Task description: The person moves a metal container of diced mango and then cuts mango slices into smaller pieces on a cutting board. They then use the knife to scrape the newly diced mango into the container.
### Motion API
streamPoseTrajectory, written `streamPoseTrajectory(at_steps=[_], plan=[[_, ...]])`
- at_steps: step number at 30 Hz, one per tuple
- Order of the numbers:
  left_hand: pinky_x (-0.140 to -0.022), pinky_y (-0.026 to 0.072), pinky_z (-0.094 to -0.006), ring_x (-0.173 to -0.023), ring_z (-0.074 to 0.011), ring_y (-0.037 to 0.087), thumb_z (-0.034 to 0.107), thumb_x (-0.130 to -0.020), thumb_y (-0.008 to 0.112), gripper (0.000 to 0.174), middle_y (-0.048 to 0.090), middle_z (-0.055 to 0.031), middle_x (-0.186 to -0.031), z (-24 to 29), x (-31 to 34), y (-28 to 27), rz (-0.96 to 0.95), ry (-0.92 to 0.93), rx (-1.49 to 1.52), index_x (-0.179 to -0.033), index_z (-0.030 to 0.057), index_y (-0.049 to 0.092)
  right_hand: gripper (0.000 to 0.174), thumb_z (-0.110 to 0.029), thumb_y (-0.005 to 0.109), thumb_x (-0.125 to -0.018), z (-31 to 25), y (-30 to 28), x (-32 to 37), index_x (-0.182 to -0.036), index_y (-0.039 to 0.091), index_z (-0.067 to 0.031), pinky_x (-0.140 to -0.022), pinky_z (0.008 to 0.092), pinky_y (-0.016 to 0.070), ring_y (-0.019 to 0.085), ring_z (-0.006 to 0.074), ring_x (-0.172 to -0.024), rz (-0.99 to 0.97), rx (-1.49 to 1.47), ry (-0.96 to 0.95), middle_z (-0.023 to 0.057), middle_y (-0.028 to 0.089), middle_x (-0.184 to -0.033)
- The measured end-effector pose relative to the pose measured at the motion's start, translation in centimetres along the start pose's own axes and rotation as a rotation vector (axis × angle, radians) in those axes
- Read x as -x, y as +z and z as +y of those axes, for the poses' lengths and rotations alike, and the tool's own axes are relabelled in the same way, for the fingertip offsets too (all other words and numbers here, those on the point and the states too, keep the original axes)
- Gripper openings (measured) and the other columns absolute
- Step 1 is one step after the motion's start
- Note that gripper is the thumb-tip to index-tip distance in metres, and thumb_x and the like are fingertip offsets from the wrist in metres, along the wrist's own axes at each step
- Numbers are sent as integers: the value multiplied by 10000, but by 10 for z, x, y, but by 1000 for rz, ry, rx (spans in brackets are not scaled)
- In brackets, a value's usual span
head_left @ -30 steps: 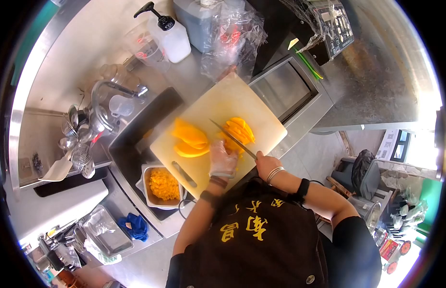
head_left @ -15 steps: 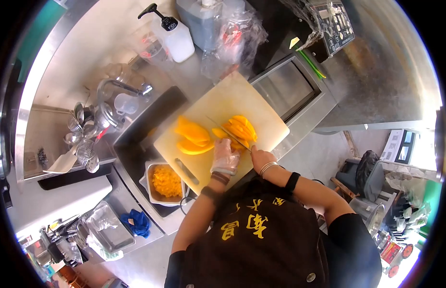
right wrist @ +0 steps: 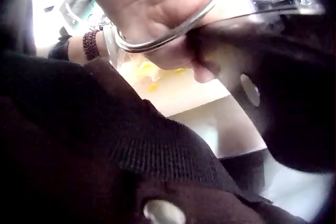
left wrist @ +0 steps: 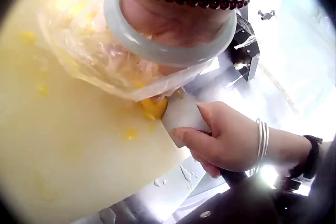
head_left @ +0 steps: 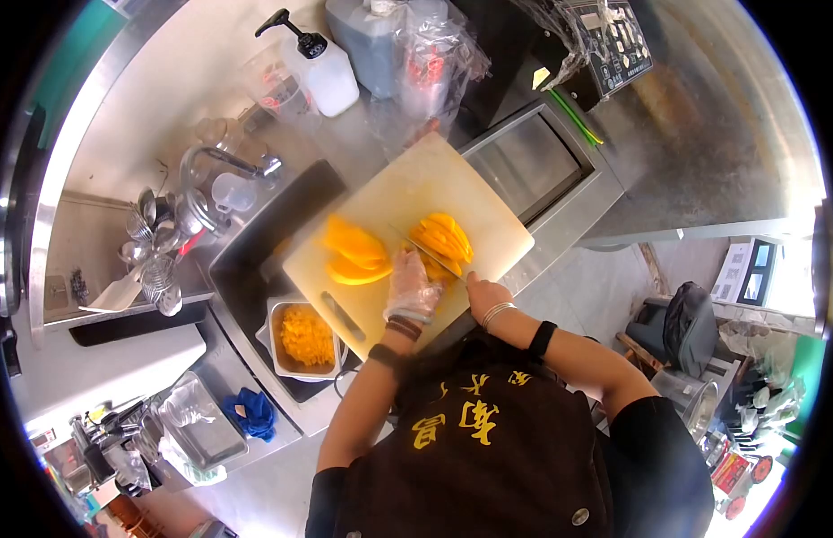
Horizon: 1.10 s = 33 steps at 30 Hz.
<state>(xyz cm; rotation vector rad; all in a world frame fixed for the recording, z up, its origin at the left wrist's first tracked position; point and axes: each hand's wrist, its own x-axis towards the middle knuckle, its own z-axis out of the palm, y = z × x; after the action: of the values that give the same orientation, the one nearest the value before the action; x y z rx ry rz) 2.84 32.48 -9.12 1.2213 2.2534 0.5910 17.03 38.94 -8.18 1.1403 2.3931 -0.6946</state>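
Note:
A pale cutting board (head_left: pixel 474 179) lies across the sink edge and counter. On its right part are mango slices (head_left: pixel 445 235), with larger mango pieces (head_left: pixel 355 253) to the left. My left hand (head_left: pixel 412 285), in a clear plastic glove, holds mango beside the blade; its fingertips are mostly hidden. In the left wrist view yellow flesh (left wrist: pixel 154 108) shows just past the glove. My right hand (head_left: pixel 488 296) grips the handle of a knife (head_left: pixel 437 257), its blade slanting through the mango next to the left fingers. The wide blade (left wrist: pixel 181 116) also shows in the left wrist view.
Left of the board is a dark sink (head_left: pixel 295 211) with a faucet (head_left: pixel 197 170). A metal tub (head_left: pixel 275 345) of chopped mango stands at its near end. Ladles and whisks (head_left: pixel 152 247) hang farther left. A pump bottle (head_left: pixel 327 81) and plastic-wrapped containers stand behind.
The knife's handle end came toward my body and its blade now lies at the slices' near side. My left hand shifted slightly beside it, still at the mango.

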Motion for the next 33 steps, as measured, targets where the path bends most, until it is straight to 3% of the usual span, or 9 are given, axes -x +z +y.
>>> streamPoseTrajectory(at_steps=[8,11,13,14,16,22,25,32,33], plan=[[-978,260,-360,-1180,-369,273,375,-608,675,783,291,-292,-1243,9,-3,-16,0,22,-63,-1148,-91,350,166,-82,419,-779,0,-20,2,-921,428,3,-666,422,469,590,337,-788,-117,12,5,212,590,-823],[-976,265,-352,-1180,-375,274,433,-612,655,797,289,-303,-1242,4,-5,-9,-100,15,-53,-1126,-105,370,170,-150,417,-816,6,-9,0,-911,410,-10,-631,435,454,583,349,-719,-46,24,-3,188,589,-727],[-978,263,-356,-1174,-375,286,478,-634,619,794,304,-297,-1240,5,1,-4,114,101,-222,-1113,-110,385,161,-122,419,-800,1,-10,-3,-912,410,-7,-632,434,456,585,348,-732,-37,7,33,192,590,-739],[-978,263,-356,-1174,-375,286,478,-634,619,794,304,-297,-1240,4,0,-4,113,100,-223,-1113,-110,385,161,-122,419,-800,0,-12,-3,-912,410,-7,-632,434,456,585,348,-732,-38,7,32,192,590,-739],[-983,255,-356,-1167,-366,305,519,-653,578,793,321,-285,-1237,2,-3,-7,21,110,-218,-1113,-100,392,170,-85,397,-794,-3,-17,-3,-932,434,8,-662,433,469,590,341,-795,-95,12,33,215,589,-835],[-979,253,-358,-1162,-354,321,555,-680,522,754,339,-274,-1233,7,-7,-18,-106,117,-297,-1069,-83,430,192,-121,434,-786,4,-16,-3,-930,409,4,-634,428,458,587,346,-742,-80,16,-17,204,590,-762],[-962,278,-361,-1139,-350,350,516,-690,540,702,383,-269,-1198,-1,-7,-8,-20,161,-319,-1056,-75,445,199,-146,432,-802,6,-7,-6,-934,411,2,-631,427,457,587,344,-735,-46,9,-6,196,591,-767],[-921,331,-368,-1090,-351,403,410,-695,585,612,441,-264,-1135,6,0,-10,-69,154,-219,-1044,-76,457,214,-211,425,-827,12,-3,-24,-922,424,-19,-617,432,447,580,343,-707,-13,48,-82,181,588,-720],[-903,347,-369,-1069,-351,418,367,-684,602,584,454,-257,-1115,5,3,-9,23,202,-183,-1045,-70,460,218,-219,428,-827,12,-8,-20,-907,424,-16,-608,435,443,576,348,-693,1,0,-94,184,583,-701]])
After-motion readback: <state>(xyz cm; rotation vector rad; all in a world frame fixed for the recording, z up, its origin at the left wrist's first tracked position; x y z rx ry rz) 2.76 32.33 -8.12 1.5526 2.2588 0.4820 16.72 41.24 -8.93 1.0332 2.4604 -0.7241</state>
